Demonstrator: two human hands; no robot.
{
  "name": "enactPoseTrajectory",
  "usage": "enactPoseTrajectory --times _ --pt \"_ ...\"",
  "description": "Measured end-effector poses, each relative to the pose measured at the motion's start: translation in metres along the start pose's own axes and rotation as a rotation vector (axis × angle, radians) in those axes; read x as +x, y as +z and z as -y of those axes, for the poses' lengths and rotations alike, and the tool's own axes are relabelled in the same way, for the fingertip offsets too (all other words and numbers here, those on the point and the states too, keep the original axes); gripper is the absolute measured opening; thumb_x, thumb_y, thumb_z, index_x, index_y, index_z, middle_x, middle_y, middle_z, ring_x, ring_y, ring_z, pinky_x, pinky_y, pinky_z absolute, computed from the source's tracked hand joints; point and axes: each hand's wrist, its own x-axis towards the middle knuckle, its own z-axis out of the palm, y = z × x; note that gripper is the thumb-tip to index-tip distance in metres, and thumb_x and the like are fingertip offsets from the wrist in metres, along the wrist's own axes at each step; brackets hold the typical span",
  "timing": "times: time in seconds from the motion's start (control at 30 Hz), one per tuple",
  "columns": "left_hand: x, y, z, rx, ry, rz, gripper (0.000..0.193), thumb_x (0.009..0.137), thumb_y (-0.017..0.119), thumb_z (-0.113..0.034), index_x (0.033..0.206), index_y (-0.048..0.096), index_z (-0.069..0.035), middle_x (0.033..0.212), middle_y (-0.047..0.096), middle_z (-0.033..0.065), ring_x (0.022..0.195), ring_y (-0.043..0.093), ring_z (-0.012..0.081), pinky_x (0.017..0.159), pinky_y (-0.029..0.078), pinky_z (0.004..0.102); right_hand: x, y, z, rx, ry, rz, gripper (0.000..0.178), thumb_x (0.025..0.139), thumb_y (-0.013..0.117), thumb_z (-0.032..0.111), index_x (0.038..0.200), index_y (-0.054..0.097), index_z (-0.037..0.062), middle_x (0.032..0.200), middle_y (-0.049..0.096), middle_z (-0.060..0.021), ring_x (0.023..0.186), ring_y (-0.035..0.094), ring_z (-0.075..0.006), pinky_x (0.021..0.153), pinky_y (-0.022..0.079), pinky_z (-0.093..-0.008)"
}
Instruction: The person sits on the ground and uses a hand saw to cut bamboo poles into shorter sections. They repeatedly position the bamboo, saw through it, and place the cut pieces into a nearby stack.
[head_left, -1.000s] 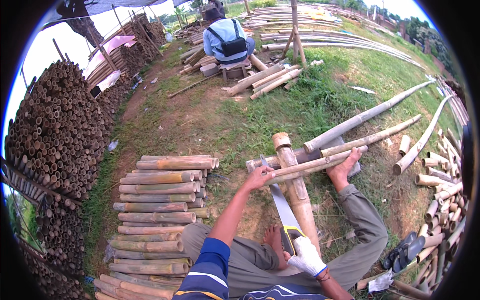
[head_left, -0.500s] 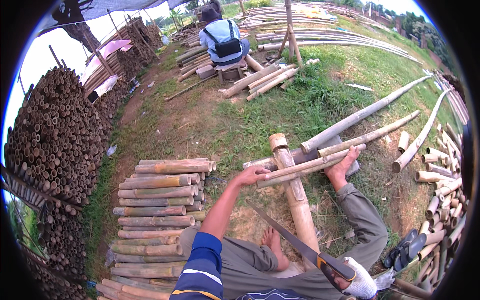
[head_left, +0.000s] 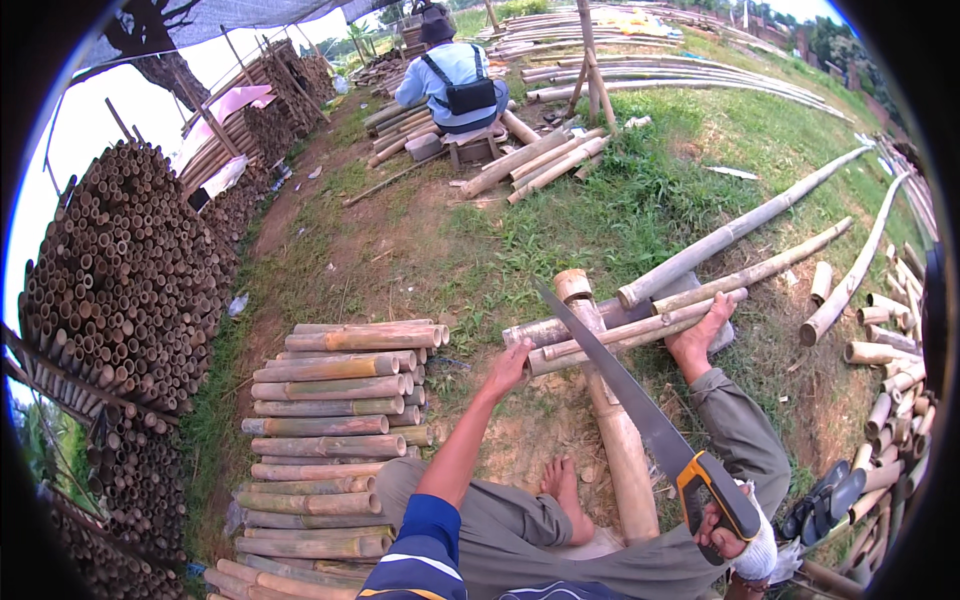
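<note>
**Yellow-and-black-handled saw [head_left: 641, 408] in hand, two slim tan bamboo pieces [head_left: 683, 317] underfoot**

The two bamboo pieces lay side by side across a thick, pale, notched bamboo post [head_left: 627, 485]. Your bare left hand [head_left: 506, 370] was at their left end, fingers close together; couldn't tell whether they were clamped on it. Your bare right foot [head_left: 698, 338] pressed on their right part. Your right hand [head_left: 728, 532], in a white knit glove with the fingertips showing, had its fingers wrapped around the saw's handle. The long grey blade slanted up and left, crossing in front of the pieces; contact unclear. Your bare left foot [head_left: 566, 498] was on the ground just left of the post. Further left, a stack of cut brownish bamboo lengths [head_left: 330, 425]; at right, black sandals [head_left: 826, 500] near a heap of short bamboo offcuts [head_left: 905, 378]. Beyond, a co-worker in a light-blue top [head_left: 455, 68] sat, back turned.
</note>
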Motion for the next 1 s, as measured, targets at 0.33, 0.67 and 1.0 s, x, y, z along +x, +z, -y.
enactPoseTrajectory --times 0.33,0.67,1.0 --pt "0.025 0.063 0.009 0.053 0.133 -0.412 0.074 0.100 0.068 -0.067 0.126 0.057 0.001 0.111 0.067 0.0189 0.103 0.066 0.0315 0.099 0.052 0.0478 0.155 0.136 -0.053 -0.098 -0.140 -0.197 0.048 0.102 0.074 0.004 0.145 0.054 0.0028 0.131 0.069 -0.0069 0.107 0.066 -0.0120 0.091 0.056 -0.0296" --pt "0.045 0.062 0.024 0.023 0.187 -0.340 0.058 0.116 0.039 -0.057 0.122 0.050 -0.001 0.109 0.061 0.0241 0.093 0.067 0.0316 0.086 0.054 0.0480 0.185 0.160 -0.074 -0.342 -0.280 -0.236 0.037 0.098 0.076 0.006 0.129 0.056 0.0036 0.104 0.059 -0.0064 0.093 0.060 -0.0156 0.081 0.054 -0.0329" --pt "0.026 0.052 0.004 0.334 0.079 -0.355 0.053 0.114 0.031 -0.047 0.124 0.056 -0.002 0.098 0.074 0.0319 0.081 0.077 0.0462 0.093 0.051 0.0597 0.173 0.164 -0.092 -0.461 -0.302 -0.287 0.040 0.088 0.078 0.009 0.123 0.058 0.0042 0.099 0.062 -0.0100 0.089 0.065 -0.0207 0.080 0.055 -0.0353"
